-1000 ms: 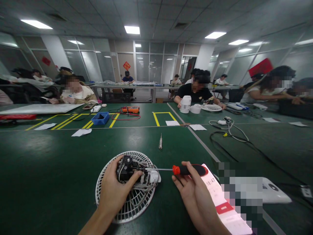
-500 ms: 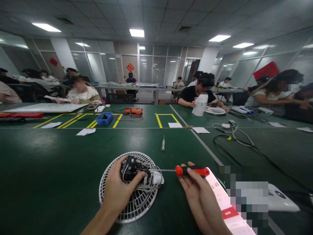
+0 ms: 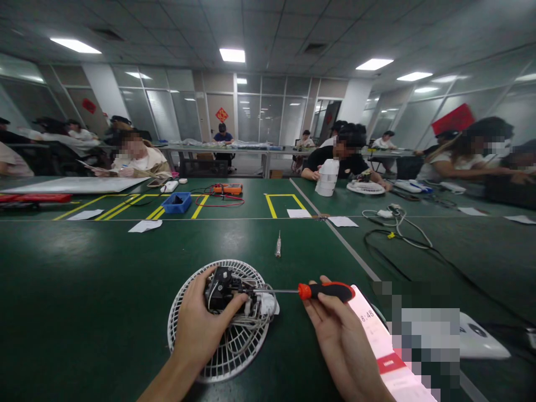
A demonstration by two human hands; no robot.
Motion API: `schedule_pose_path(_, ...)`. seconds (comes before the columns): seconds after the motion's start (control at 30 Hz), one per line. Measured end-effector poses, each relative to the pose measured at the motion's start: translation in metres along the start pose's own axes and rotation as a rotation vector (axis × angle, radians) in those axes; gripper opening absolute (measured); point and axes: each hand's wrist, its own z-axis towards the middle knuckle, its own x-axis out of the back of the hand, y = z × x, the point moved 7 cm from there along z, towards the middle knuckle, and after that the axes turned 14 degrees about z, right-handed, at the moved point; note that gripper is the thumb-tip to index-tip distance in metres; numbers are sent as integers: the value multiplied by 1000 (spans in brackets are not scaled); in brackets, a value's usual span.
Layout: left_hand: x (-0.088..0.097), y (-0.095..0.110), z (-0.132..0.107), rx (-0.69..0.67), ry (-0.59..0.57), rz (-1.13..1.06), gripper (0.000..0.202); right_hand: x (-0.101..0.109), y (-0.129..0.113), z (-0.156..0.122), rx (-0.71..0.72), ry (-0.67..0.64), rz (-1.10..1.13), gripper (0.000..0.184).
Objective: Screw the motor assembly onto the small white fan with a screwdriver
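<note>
A white fan grille (image 3: 247,346) lies on the green table, with a black fan motor assembly (image 3: 218,287) and bundled pale wires (image 3: 247,321) on top. My left hand (image 3: 201,318) is wrapped round the motor assembly from the left, thumb in front. In my right hand (image 3: 335,324), the fingers close on the red and black handle of a screwdriver (image 3: 326,291). Its shaft lies level and points left, the tip reaching in among the motor parts; the exact contact point is hidden. Beyond the grille lies a small clear-handled screwdriver (image 3: 278,245).
A phone with a lit screen (image 3: 372,329) lies beside my right hand, a white device (image 3: 481,338) further right. Cables (image 3: 402,229) trail across the right side. Further back are a blue bin (image 3: 176,203), an orange multimeter (image 3: 228,188) and paper slips. A co-worker (image 3: 349,148) sits opposite.
The screwdriver handle has turned a little in my right hand, showing more black. My left hand keeps its hold. Across the table, the co-worker's white cylindrical part has shifted left and stands more upright.
</note>
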Motion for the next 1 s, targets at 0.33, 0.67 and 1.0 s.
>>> schedule_pose_path(0.33, 0, -1, 0, 18, -9, -5, 75, 5, 7, -1, -52, 31, -9, 52)
schedule_pose_path(0.67, 1, 0, 1, 41, -20, -13, 79, 7, 9, -1, -84, 64, 41, 45)
schedule_pose_path(1.0, 0, -1, 0, 2, 0, -2, 74, 6, 11, -1, -112, 102, 30, 50)
